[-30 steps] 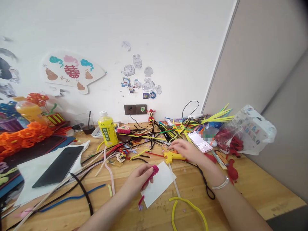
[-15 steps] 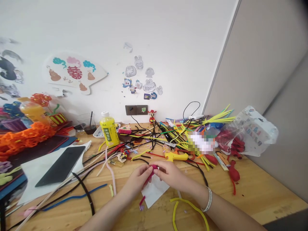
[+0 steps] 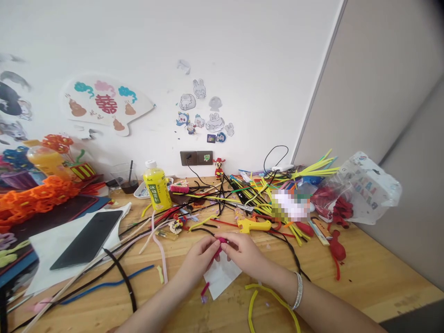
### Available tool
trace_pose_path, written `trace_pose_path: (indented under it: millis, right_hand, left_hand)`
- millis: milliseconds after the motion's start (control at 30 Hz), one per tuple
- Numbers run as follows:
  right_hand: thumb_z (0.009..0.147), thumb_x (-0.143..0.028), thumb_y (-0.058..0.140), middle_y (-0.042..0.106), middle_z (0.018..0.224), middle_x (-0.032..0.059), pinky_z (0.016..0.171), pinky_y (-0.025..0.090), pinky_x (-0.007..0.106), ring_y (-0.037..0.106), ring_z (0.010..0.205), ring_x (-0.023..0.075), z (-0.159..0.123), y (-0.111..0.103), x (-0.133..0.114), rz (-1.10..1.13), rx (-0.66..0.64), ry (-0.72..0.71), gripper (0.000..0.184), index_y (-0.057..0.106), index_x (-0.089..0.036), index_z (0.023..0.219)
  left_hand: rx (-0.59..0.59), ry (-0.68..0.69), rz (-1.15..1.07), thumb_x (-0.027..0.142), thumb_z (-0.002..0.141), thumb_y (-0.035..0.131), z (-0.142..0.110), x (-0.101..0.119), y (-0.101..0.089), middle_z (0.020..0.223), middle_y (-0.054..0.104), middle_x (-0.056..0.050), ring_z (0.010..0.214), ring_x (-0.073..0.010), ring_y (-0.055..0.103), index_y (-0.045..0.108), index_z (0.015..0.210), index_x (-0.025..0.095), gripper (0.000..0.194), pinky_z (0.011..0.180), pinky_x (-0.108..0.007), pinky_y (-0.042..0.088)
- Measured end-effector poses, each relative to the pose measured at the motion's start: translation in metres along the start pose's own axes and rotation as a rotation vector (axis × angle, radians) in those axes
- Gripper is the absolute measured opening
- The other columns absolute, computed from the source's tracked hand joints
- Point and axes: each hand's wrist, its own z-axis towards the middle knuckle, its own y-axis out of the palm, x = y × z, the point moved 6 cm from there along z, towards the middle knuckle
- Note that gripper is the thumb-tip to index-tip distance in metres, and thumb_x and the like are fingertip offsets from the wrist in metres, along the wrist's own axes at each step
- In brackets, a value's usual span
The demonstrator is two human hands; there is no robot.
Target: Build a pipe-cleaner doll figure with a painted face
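Left hand (image 3: 199, 260) and right hand (image 3: 241, 253) together, fingertips clamped on a magenta pipe-cleaner bundle (image 3: 220, 241) just above the white paper card (image 3: 222, 277); bundle's shape mostly hidden, yellow pipe cleaner (image 3: 267, 296) unjoined just beside the card, yellow glue gun (image 3: 253, 225) untouched beyond it.

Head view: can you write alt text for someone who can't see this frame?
The left hand and right hand pinch a magenta pipe cleaner above a white paper card. They are at a wooden table strewn with colourful pipe cleaners, with a yellow glue gun just beyond them.
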Motion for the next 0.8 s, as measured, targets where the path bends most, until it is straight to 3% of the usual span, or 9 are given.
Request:
trace_pose_path:
  millis: [200,367,567,800]
  right_hand:
    - [0.083,-0.021,0.043,0.064,0.104,0.0054,0.082,0.045,0.031,0.058,0.094,0.0183,-0.002,-0.001,-0.004,-0.026,-0.004,-0.084,0.031,0.056,-0.021,0.112]
    - [0.085,-0.023,0.040,0.058,0.115,0.0064,0.091,0.041,0.034,0.053,0.105,0.0185,-0.004,-0.002,-0.005,-0.019,-0.059,-0.082,0.035,0.051,-0.020,0.118]
    - [0.085,-0.021,0.039,0.056,0.118,0.0059,0.093,0.039,0.033,0.050,0.109,0.0178,-0.003,-0.003,-0.008,-0.003,-0.107,-0.084,0.037,0.049,-0.020,0.121]
    - [0.083,-0.021,0.043,0.061,0.111,0.0076,0.091,0.042,0.034,0.055,0.102,0.0186,-0.003,-0.005,-0.011,-0.011,-0.048,-0.134,0.033,0.055,-0.018,0.114]
  left_hand:
    - [-0.032,0.040,0.047,0.042,0.075,0.046,0.001,0.000,-0.001,0.061,0.052,0.001,0.050,-0.0102,0.043,0.055,0.070,0.015,0.029,0.048,-0.022,0.033]
    - [-0.038,0.066,-0.006,0.046,0.072,0.050,0.001,0.002,0.000,0.062,0.055,-0.001,0.058,-0.0130,0.048,0.055,0.064,0.016,0.031,0.055,-0.023,0.036]
    - [-0.051,0.036,-0.081,0.053,0.065,0.055,-0.003,0.007,0.004,0.061,0.057,-0.001,0.056,-0.0125,0.048,0.057,0.065,0.014,0.038,0.055,-0.023,0.037]
    - [-0.023,0.079,-0.058,0.053,0.065,0.056,-0.004,0.010,0.002,0.060,0.059,-0.002,0.057,-0.0126,0.049,0.059,0.063,0.014,0.039,0.055,-0.023,0.038]
